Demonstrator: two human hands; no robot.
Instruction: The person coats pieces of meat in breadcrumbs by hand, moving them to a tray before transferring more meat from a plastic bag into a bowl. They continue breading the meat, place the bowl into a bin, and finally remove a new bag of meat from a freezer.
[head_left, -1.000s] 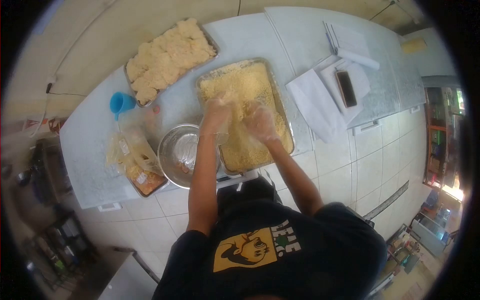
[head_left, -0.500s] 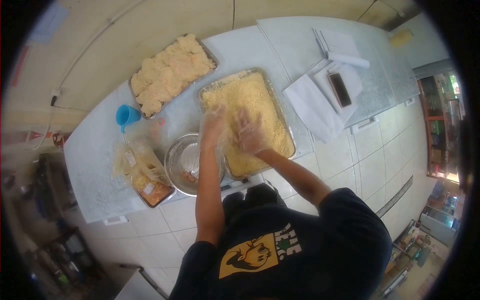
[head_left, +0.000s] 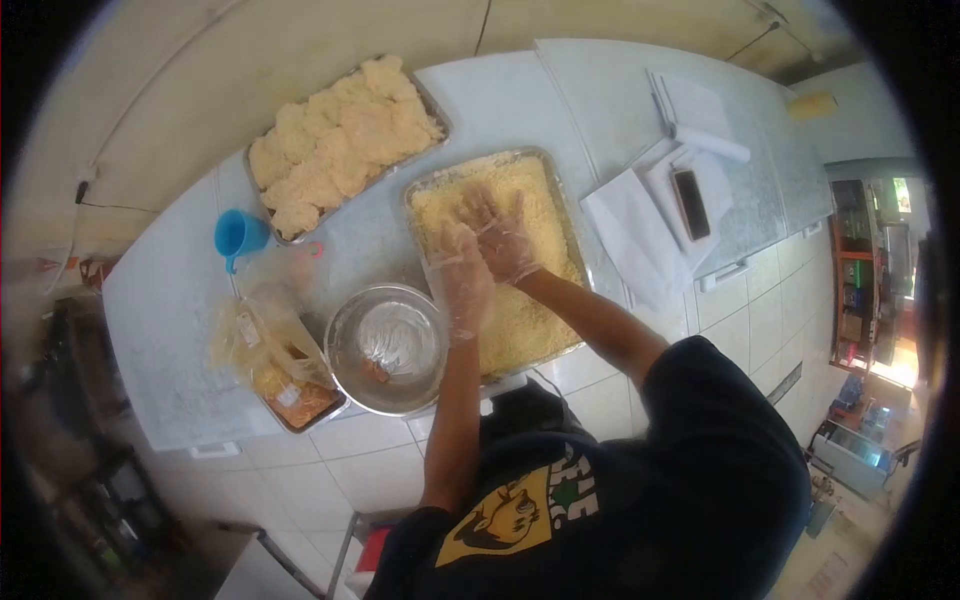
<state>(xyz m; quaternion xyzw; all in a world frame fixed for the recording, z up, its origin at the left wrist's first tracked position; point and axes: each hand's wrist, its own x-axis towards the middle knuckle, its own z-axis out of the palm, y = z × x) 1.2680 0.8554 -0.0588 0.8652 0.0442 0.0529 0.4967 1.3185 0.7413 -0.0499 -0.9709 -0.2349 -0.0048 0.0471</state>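
Both of my hands wear thin clear plastic gloves. My right hand [head_left: 507, 243] lies on yellow breadcrumbs [head_left: 530, 318] with its fingers stretched out and spread. Close beside it, my left hand [head_left: 462, 275] is over the left part of the crumbs, its fingers extended and partly overlapping the right hand's edge. A metal tray [head_left: 573, 235] holds the crumbs. If anything lies under my palms, it is hidden. Left of my left forearm stands a round metal bowl [head_left: 342, 365] with white residue and a small pinkish piece in it.
At the back left, a tray holds crumb-coated pieces [head_left: 340, 140]. A blue cup [head_left: 240, 233], a plastic bag [head_left: 265, 335] and a small tray of orange-coloured food [head_left: 305, 405] are on the left. White papers [head_left: 635, 235] and a phone [head_left: 690, 204] lie on the right.
My left hand has moved right, closer to my right hand, and its fingers look straighter. My right hand has shifted slightly up the tray. The camera view has tilted a little.
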